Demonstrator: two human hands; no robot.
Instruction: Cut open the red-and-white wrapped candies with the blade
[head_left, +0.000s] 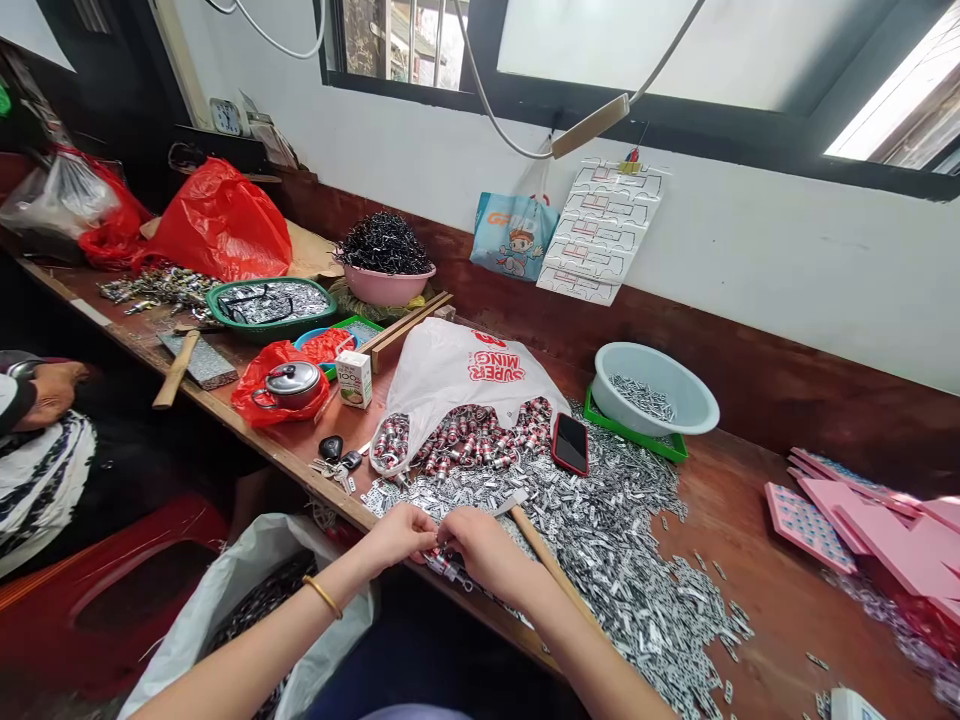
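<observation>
Left hand and right hand, fingertips apparently clamped on a small, largely hidden red-and-silver metal piece, meet at the reddish-brown wooden counter's near edge, the flat silver metal tabs heaped beyond, presumably for easy reach.

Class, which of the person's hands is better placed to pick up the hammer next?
Probably the right hand: the hammer lies beside it, while the left hand is farther away.
</observation>
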